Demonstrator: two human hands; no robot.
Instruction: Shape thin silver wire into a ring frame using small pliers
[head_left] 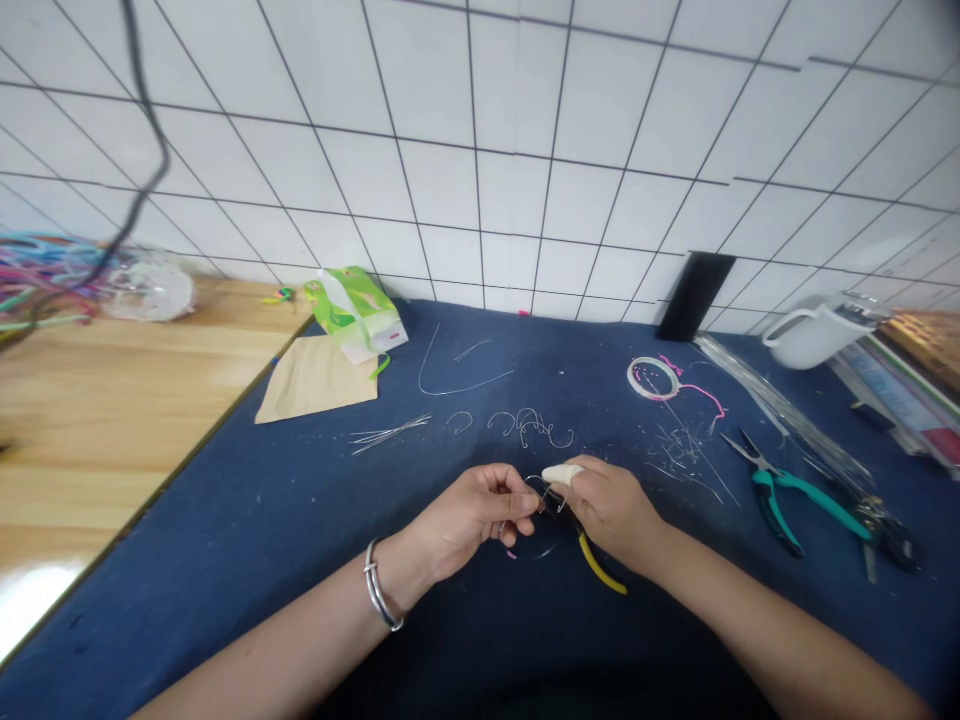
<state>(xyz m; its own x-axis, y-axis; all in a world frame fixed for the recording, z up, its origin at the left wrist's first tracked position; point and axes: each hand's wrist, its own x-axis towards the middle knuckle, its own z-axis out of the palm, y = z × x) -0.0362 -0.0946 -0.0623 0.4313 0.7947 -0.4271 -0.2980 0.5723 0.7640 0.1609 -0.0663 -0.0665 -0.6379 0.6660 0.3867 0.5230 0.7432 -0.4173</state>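
Note:
My left hand (487,510) is closed, thumb and index finger pinching a thin silvery wire (534,480) bent into a curve. Close beside it, my right hand (607,505) is closed at the same wire, with a white cover (561,474) on one finger. A yellow tool handle (600,568) sticks out below the right palm; its other end is hidden, and I cannot tell whether the hand grips it. Just beyond the hands lie several curled wire pieces (529,425) and a bundle of straight wires (390,434).
Teal-handled pliers (780,485) lie at the right, near scattered wire scraps (682,450) and a white ring (631,378) with pink thread. Further right stands a white mug (814,335). A green packet (352,305) and brown paper (315,380) are at the back left, before the tiled wall.

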